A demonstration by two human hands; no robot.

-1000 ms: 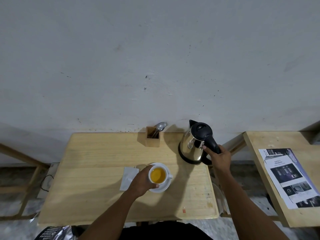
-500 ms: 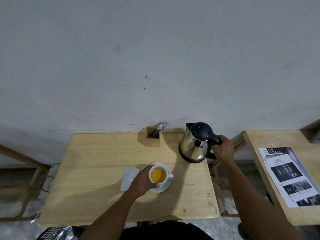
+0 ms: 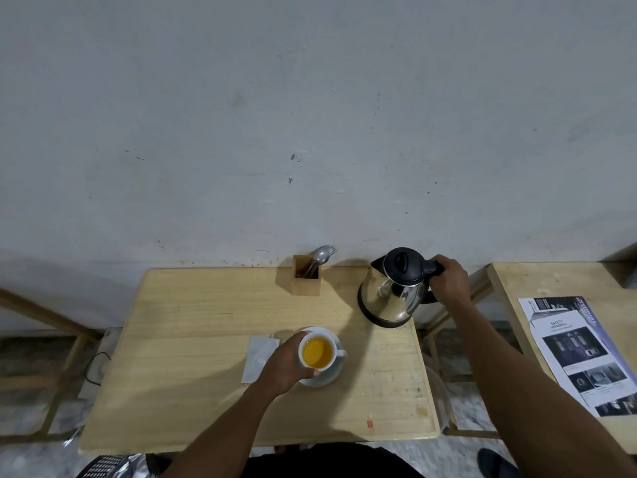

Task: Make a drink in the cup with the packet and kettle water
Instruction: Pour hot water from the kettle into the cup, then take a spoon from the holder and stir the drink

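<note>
Since the earlier frame the kettle has been carried back toward the wall and now stands upright at the right rear of the wooden table, the right hand still wrapped round its black handle. Left of the kettle and nearer the person lies one white packet, flat, papery and rectangular. Next to it the left hand cups the side of one round white cup, filled with yellow-orange liquid and sitting on one white saucer. Behind the cup, left of the kettle, one square wooden holder carries metal cutlery; a spoon bowl and fork tines show. The kettle is shiny steel with a black lid. Right of it, one printed sheet lies on a second wooden table.
</note>
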